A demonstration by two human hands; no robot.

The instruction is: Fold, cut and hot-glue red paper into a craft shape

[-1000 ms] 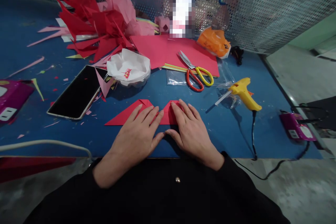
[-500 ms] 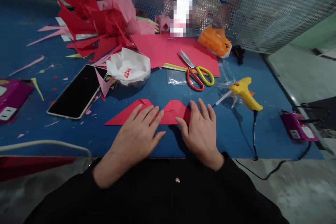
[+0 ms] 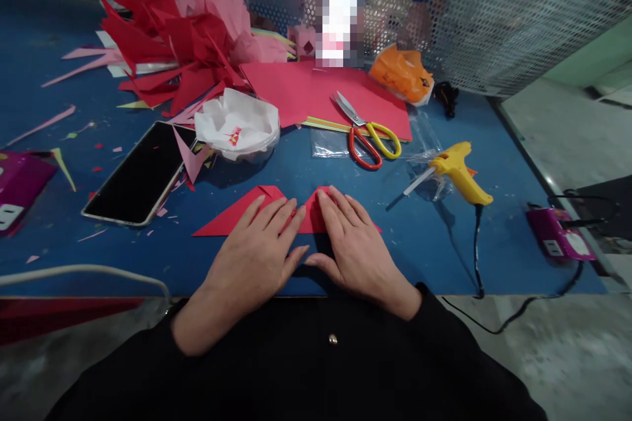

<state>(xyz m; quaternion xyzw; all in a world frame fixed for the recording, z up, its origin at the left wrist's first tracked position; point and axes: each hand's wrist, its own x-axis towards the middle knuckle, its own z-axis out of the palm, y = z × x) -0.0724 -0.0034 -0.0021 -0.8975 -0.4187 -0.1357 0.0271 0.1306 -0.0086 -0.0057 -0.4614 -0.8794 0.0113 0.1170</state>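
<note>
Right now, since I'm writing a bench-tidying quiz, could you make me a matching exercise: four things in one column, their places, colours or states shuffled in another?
1. Scissors
2. Glue gun
3. Folded red paper
4. Phone lying flat

A. Under the left hand and right hand
B. Dark-screened
C. One red handle, one yellow
D. Yellow, with a black cord

Pairs: 1-C, 2-D, 3-A, 4-B

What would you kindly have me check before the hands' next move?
Folded red paper on the blue tabletop: ok.
Bare left hand and bare right hand resting on the paper: ok.
Paper beneath the hands lying flat: cannot tell, hidden.
Metal scissors with red and yellow handles apart from both hands: ok.
Yellow plastic glue gun apart from both hands: ok.
Small pink paper scraps cleared away: not ok, they lie beside the black-screened phone.
</note>
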